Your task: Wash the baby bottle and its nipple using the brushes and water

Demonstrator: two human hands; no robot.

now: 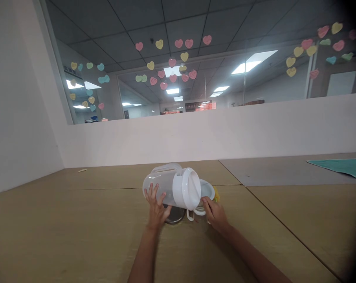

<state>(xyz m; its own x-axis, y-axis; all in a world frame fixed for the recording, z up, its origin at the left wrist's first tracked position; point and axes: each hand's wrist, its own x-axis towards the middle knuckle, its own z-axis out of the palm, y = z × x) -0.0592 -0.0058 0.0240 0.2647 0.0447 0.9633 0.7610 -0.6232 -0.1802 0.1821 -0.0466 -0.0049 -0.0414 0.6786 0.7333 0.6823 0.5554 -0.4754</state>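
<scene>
A clear plastic pitcher with a white lid lies tilted on its side in the air, handle up and lid to the right. My left hand grips its body from below, fingers spread over the side. Near the lid's rim, my right hand is closed; what its fingers pinch is hidden. Beneath the pitcher sits a dark round dish. A pale bowl is partly hidden behind the lid. A white curved handle shows below the lid, beside a small white-based vessel.
Something yellow pokes out beyond my right hand. A teal cloth lies at the far right of the wooden table. A low white wall under a window bounds the back.
</scene>
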